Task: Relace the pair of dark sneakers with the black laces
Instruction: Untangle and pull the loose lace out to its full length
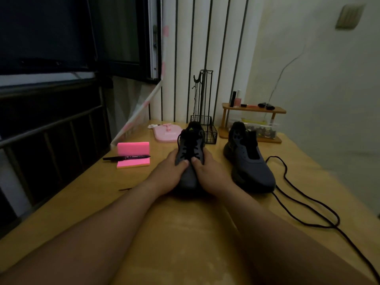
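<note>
Two hands: your left hand (174,167) and right hand (205,169) clamp the laced sneaker (190,153) between them, steadying it.
Other sneaker (249,159): right of your hands, unlaced.
Loose lace (304,194): trailing beside it, handy.

Sneakers: dark grey uppers, black tongues, one (190,145) with black lacing, one (249,159) unlaced. Loose lace (308,202): black. Table (185,233): yellow-tan wood. Sticky notes (133,154): bright pink, orange base. Marker (126,157): black. Stand (167,133): pale pink. Wire rack (205,112): black. Shelf (254,110): orange-brown. Wall panel (205,48): white, black vertical stripes.
</note>
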{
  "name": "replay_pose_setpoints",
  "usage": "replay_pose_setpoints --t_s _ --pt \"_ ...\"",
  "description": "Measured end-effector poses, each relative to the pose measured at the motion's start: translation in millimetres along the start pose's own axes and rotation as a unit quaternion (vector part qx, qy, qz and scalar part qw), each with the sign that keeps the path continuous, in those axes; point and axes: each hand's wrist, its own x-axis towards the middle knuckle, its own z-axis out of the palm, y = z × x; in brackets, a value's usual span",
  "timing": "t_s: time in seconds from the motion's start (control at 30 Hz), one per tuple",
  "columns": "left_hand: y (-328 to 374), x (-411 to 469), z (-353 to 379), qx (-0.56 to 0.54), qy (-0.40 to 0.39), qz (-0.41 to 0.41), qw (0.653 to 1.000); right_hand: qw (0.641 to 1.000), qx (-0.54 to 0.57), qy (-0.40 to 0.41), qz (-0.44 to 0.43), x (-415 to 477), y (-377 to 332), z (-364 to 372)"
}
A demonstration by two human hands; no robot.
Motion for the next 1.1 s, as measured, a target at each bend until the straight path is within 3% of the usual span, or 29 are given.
replay_pose_setpoints --t_s 0.37,0.57,0.63,0.7,0.8,0.87,0.97,1.03,1.1 --pt "-32.3 38.8 0.2 0.006 0.052 0.061 0.997 0.998 0.057 0.025 -0.007 30.8 -1.5 12.3" --pt "-10.0 15.4 4.8 0.155 0.211 0.135 0.956 0.996 0.079 0.026 -0.042 -15.2 -13.8 -22.0" --pt "12.2 0.7 9.6 0.153 0.239 0.179 0.942 0.994 0.052 0.076 -0.062 -37.1 -12.5 -53.7" --pt "37.7 -19.9 24.2 0.126 0.209 0.206 0.947 0.986 0.040 0.155 -0.054 -59.5 -0.6 -91.8" --pt "68.0 -50.3 63.0 0.120 0.047 0.152 0.980 0.977 -0.006 0.211 0.002 -87.1 38.5 -139.2" --pt "75.2 -60.4 91.6 0.167 -0.023 0.102 0.980 0.986 -0.082 0.134 0.059 -102.1 65.7 -153.4" --pt "75.6 -64.9 121.2 0.207 -0.046 0.055 0.976 0.979 -0.182 -0.042 0.082 -119.4 88.2 -151.8" --pt "77.2 -67.0 129.9 0.237 -0.049 0.041 0.969 0.986 -0.149 -0.064 0.043 -127.2 90.5 -153.9" --pt "79.0 -70.7 133.9 0.244 -0.047 0.046 0.967 0.998 -0.013 -0.038 0.041 -133.1 93.2 -161.9"
